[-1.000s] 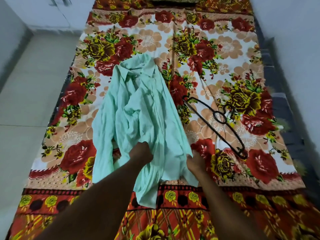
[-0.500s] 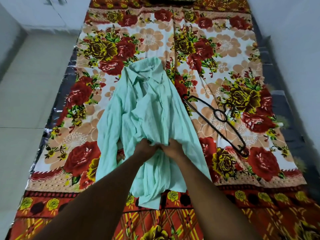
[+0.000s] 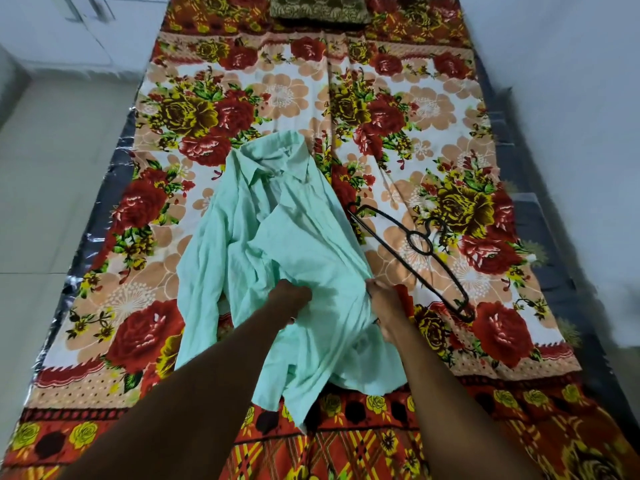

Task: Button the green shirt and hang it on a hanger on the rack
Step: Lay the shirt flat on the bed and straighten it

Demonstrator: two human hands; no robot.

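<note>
Hands drawn apart, left hand and right hand outstretched, each grip clamped on green shirt

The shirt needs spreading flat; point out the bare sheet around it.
Free: the band of bed sheet between the collar of the green shirt and the pillow; the strip from its sleeve to the left edge; the patch right of the hanger. Crowded: the gap between shirt and hanger, by the right hand.

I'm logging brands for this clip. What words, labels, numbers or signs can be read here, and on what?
None can be read. The green shirt shows no legible tag or print; the black hanger and the floral bedsheet bear no writing.
</note>
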